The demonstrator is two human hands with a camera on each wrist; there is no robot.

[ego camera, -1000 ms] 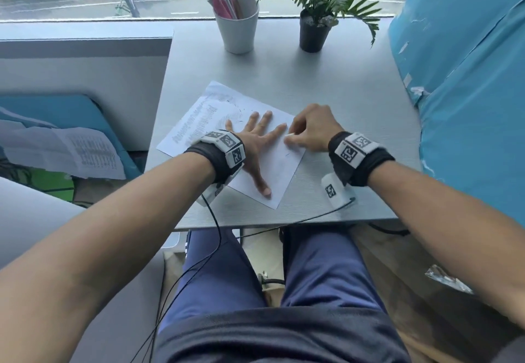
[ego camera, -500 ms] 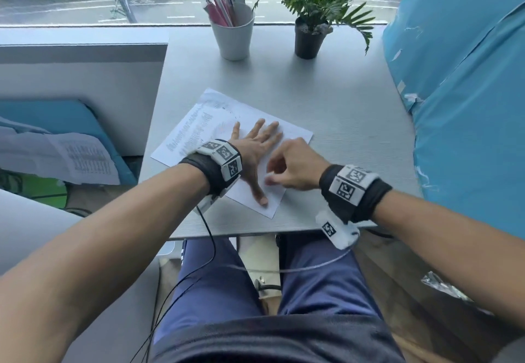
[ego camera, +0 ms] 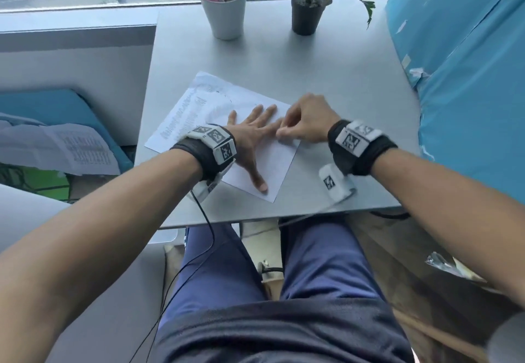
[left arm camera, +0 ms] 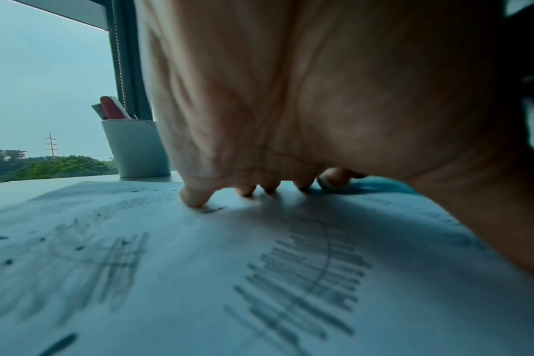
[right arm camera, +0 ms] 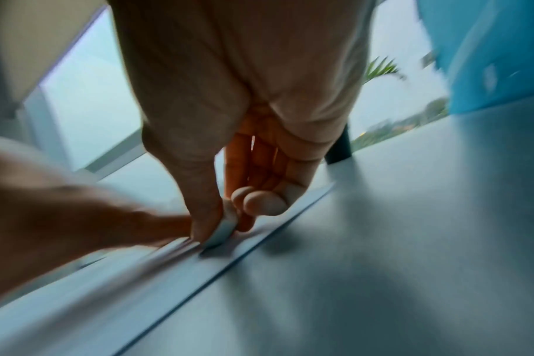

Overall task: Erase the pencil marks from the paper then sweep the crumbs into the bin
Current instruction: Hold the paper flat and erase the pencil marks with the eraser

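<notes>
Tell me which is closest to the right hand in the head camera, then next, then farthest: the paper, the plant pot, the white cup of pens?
From the right hand:
1. Paper, right under its fingertips.
2. Plant pot, straight ahead by the window.
3. White cup of pens, ahead and further left.

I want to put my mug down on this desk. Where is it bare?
Bare desk lies between the paper and the blue wall, below the plant pot. A narrower strip lies between the paper and the white cup. The near middle is crowded: left hand, right hand.
</notes>
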